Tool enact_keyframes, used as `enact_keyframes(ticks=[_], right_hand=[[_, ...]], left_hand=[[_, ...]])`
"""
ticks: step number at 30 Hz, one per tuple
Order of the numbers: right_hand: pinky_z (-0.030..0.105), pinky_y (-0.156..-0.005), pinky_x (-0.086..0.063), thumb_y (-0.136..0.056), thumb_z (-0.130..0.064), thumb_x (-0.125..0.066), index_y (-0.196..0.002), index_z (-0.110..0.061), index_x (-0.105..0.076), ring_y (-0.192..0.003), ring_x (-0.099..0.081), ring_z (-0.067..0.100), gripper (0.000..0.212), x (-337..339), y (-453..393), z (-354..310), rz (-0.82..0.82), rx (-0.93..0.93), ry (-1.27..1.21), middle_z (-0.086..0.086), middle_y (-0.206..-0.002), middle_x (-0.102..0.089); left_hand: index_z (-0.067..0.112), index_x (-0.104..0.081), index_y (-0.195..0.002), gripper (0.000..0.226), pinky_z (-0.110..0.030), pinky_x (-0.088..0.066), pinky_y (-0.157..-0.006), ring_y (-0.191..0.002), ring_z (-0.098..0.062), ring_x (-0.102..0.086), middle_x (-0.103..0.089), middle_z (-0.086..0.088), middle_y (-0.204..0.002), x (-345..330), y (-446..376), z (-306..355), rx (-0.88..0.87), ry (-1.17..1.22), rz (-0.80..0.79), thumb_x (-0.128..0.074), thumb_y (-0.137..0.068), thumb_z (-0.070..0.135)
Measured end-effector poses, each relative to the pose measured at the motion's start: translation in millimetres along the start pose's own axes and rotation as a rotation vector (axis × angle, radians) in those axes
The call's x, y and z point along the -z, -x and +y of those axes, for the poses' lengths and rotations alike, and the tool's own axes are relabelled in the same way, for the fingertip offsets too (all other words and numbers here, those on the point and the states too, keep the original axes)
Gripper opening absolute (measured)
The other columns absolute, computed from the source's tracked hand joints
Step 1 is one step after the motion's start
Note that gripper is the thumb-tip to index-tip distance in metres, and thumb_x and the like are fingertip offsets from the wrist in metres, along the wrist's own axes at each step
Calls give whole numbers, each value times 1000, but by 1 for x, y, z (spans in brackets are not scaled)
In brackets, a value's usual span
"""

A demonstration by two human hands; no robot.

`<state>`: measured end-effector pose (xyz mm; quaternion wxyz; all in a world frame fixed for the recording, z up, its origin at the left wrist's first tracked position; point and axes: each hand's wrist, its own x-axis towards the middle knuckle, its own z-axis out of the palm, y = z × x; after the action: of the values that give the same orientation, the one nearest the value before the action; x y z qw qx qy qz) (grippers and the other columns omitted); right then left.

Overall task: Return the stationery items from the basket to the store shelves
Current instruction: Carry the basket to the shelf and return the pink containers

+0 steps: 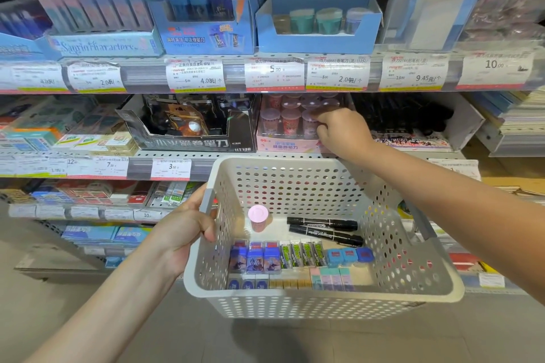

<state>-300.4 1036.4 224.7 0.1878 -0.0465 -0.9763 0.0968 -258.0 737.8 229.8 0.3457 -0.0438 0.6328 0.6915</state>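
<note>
Basket (321,300) | left hand (182,233) fingers clamp rim | right hand (339,130) fingers pinch pink sharpener (309,127) | store shelves (265,74)

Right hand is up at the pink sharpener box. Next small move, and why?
Probably let go and draw the right hand back down to the basket for the pink sharpener standing there. The fingers are curled on a sharpener in the pink box on the shelf, and the left hand holds the basket rim just below.
</note>
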Motion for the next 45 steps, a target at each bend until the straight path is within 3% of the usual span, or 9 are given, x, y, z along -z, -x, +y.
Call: enact_keyframes(ticks=[7,12,16,18,21,28,37,41,45], right_hand=[[35,-67,-43,-89,-10,-41,-101,-5,-64,-90,-57,34,26,12,-2,-6,-59,47,92,13,-98,-64],[36,-72,-43,-87,-8,-46,-120,-6,-56,-96,-57,34,35,12,9,-14,76,80,102,15,-106,-62],[29,-72,-38,-74,-10,-45,-99,-7,-67,-79,-61,26,33,1,34,-39,195,517,30,8,-90,-65],[27,-65,-44,-76,-16,-42,-91,-8,-67,-69,-60,23,31,-12,47,-53,19,756,15,6,-81,-63],[35,-59,-52,-86,-16,-49,-108,-6,-62,-71,-61,27,28,-37,59,-73,-345,902,83,9,-97,-59],[29,-50,-29,-93,-10,-46,-138,-12,-42,-85,-59,27,45,-73,59,-92,-597,917,279,1,-139,-42],[35,-59,-43,-96,-36,-48,-118,-6,-51,-86,-59,30,38,-64,60,-92,-606,865,311,10,-109,-53],[28,-60,-40,-84,-44,-61,-113,-14,-55,-90,-56,22,42,-40,64,-78,-555,718,86,4,-106,-55],[31,-81,-46,-84,-33,-62,-113,-19,-60,-94,-54,16,33,-1,64,-59,-472,511,-261,0,-105,-53]], left_hand=[[24,-67,-92,77,-31,-36,-59,-47,-24,-52,-62,-14,-62,-1,1,-2,-16,-27,3,-20,-60,-28],[24,-66,-99,79,-32,-38,-61,-47,-25,-52,-62,-14,-62,0,2,-3,-1,-26,-2,-19,-61,-28],[27,-67,-95,80,-33,-37,-62,-54,-26,-49,-60,-14,-61,1,4,-3,16,-9,10,-18,-63,-28],[28,-67,-97,82,-33,-38,-62,-58,-27,-48,-61,-15,-65,1,5,-2,23,-2,14,-18,-64,-28],[28,-66,-101,84,-33,-38,-61,-53,-26,-52,-64,-15,-64,-2,7,-2,11,5,25,-17,-65,-29],[24,-62,-105,82,-29,-47,-51,-47,-28,-62,-69,-15,-67,-7,13,-3,-1,11,-19,-15,-64,-29],[26,-66,-96,79,-32,-37,-59,-50,-25,-52,-62,-16,-67,-6,12,-5,-4,3,3,-18,-63,-27],[24,-65,-98,79,-32,-36,-60,-58,-27,-49,-60,-17,-69,-6,9,-3,1,-11,-6,-16,-63,-28],[25,-65,-98,79,-33,-36,-61,-59,-27,-46,-57,-16,-67,-4,6,-4,15,-15,-14,-17,-63,-27]])
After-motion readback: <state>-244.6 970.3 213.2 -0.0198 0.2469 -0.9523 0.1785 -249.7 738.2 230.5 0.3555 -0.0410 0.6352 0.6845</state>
